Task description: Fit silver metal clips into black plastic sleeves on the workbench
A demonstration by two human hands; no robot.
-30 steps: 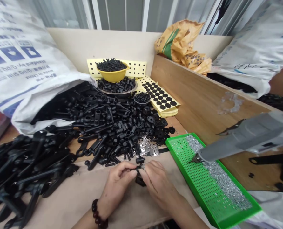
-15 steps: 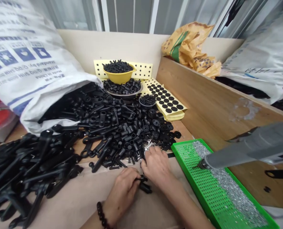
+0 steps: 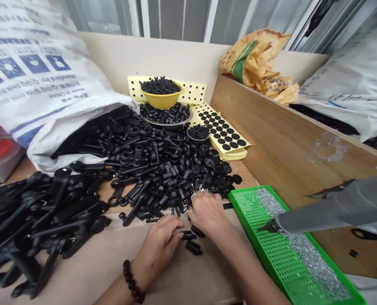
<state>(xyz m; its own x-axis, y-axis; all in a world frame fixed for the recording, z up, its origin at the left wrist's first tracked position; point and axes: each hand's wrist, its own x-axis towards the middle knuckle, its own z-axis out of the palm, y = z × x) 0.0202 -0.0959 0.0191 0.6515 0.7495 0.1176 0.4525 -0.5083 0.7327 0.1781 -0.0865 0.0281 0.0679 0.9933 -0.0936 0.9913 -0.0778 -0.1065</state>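
My left hand [image 3: 159,241], with a dark bead bracelet [image 3: 132,281] at its wrist, is closed with thumb and fingers around the end of a short black cylindrical part [image 3: 187,235]. A second black cylindrical part [image 3: 194,248] lies on the brown work surface just below it, and another dark piece [image 3: 197,231] sits between the two hands. My right hand [image 3: 206,211] reaches down at the near edge of the heap, its fingers bent together over small shiny metal pieces [image 3: 197,192]. Its fingertips are hidden, so what they pinch cannot be made out.
Black plastic handles [image 3: 51,212] are piled at left, beside a white sack [image 3: 64,110] spilling more. Behind stand a yellow bowl [image 3: 161,101] and sheets of black round stickers [image 3: 228,137]. At right, an electric screwdriver [image 3: 321,212] extends over a green tray [image 3: 248,220] of small metal screws.
My left hand has shifted slightly left and up, and more of the black cylindrical part shows. The right hand stays at the metal pieces. The camera view has moved a little.
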